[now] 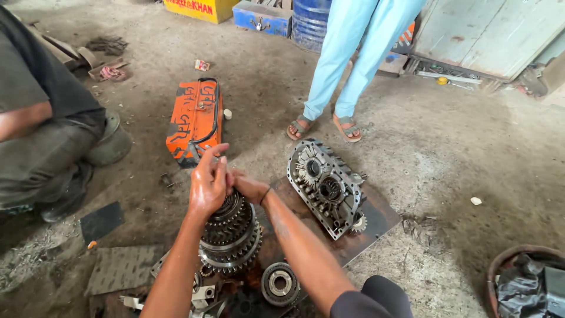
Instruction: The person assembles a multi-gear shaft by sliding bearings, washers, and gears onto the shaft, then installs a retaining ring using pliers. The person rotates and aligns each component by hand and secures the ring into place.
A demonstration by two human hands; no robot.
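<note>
Both hands work the top of a stacked gear cluster (231,235) standing upright on a rusty steel plate (376,219) on the workshop floor. The left hand (208,184) is closed on the stack's top end; the right hand (247,187), at its three o'clock, presses there too, its grip hidden. A gearbox housing (325,187) lies at the stack's two o'clock. Seating the uppermost part appears under way; steady, square pressure seems needed next.

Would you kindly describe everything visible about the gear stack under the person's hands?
The gear stack is a dark, oily steel cluster of toothed gears on one shaft, standing upright on a rusty metal plate on the floor. Its widest gear sits lowest. The left hand and right hand grip its top end.
</note>
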